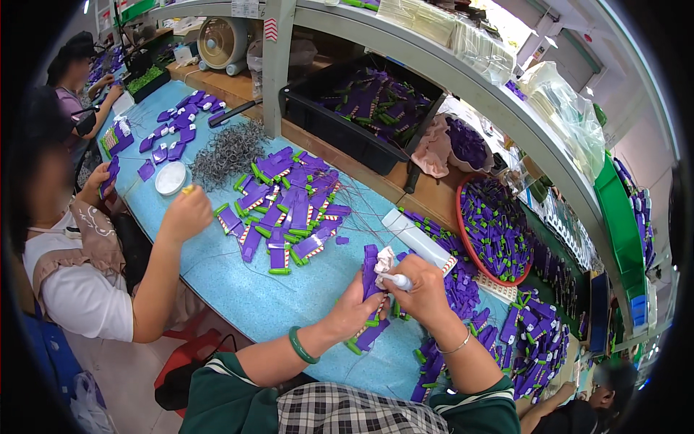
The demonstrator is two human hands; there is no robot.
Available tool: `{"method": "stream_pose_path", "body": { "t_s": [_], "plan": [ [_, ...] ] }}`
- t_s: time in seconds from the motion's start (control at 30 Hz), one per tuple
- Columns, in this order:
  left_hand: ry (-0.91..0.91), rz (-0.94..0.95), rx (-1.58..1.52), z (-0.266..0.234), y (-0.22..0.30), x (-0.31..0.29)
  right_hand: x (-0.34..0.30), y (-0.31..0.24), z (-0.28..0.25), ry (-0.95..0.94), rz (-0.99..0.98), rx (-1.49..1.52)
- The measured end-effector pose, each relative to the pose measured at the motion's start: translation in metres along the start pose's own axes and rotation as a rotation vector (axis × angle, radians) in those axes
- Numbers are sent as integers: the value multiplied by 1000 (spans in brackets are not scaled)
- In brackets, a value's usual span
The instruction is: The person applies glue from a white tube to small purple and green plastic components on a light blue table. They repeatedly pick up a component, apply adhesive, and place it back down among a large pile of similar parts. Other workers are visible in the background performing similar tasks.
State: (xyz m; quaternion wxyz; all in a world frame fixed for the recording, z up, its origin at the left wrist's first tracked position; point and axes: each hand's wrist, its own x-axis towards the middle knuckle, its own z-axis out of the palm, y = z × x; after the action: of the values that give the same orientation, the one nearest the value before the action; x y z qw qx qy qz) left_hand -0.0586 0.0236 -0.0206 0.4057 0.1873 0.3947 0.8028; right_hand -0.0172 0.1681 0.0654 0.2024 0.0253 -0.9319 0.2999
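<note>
Left hand (352,309) grips purple pieces (370,278), partly hidden; right hand (425,289) holds white pen (397,280).

A small assembly workshop: a long blue worktable (238,289) heaped with identical purple-and-green plastic parts (289,210), workers seated along it at nine o'clock, full bins (361,108) and a red basket (495,228) toward twelve and two o'clock.

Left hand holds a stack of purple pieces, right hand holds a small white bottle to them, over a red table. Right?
Not quite: the table is light blue, not red, as the head view shows. The rest holds: the left hand grips a stack of purple pieces, and the right hand holds a small white bottle against them.
</note>
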Motion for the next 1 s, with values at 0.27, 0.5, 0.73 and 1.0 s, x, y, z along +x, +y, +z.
{"method": "stream_pose_path", "body": {
  "t_s": [0.27,0.5,0.73,1.0],
  "plan": [
    [-144,-37,-114,7,4,-3,50,89,-49,463,224,4],
    [-144,25,-382,2,13,-5,-30,31,-17,-138,826,1290],
    [-85,35,-515,-1,7,-5,-89,12,11,-286,789,1534],
    [229,300,-476,-47,65,15,-112,30,15,-233,791,1096]
  ]
}}
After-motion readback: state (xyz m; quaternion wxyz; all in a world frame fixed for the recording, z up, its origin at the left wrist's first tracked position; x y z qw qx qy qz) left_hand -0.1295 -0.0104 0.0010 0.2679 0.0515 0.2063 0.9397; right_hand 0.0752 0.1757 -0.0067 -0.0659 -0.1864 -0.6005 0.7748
